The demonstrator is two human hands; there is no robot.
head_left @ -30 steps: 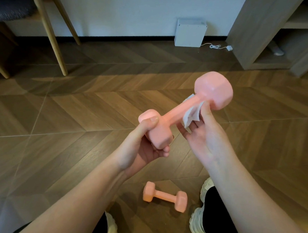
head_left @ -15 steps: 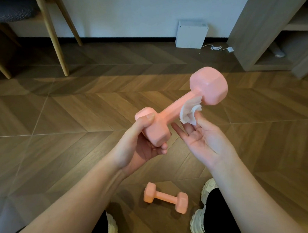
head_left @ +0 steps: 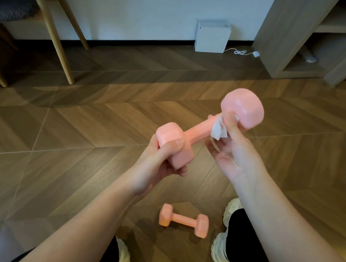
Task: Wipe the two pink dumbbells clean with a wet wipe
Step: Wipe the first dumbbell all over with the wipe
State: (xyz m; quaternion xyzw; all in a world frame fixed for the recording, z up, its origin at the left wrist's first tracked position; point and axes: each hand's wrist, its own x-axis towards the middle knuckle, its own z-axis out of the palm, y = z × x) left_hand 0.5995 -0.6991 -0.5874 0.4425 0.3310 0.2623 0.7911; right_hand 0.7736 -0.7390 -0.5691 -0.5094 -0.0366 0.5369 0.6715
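Note:
A pink dumbbell (head_left: 198,131) is held up in front of me, slanting up to the right. My left hand (head_left: 160,164) grips its near head from below, thumb across the top. My right hand (head_left: 233,149) presses a crumpled white wet wipe (head_left: 218,130) against the bar just beside the far head, thumb on top and fingers behind. A second pink dumbbell (head_left: 183,221) lies on the wooden floor between my feet, untouched.
My two white shoes (head_left: 220,247) flank the floor dumbbell. Wooden chair legs (head_left: 58,44) stand at the back left. A white box (head_left: 212,37) with a cable leans on the wall, and a wooden shelf unit (head_left: 295,32) stands at the right.
The held dumbbell has tilted and turned a little. My right hand, which had loosened with its palm up, closed again on the wipe at the bar near the far head.

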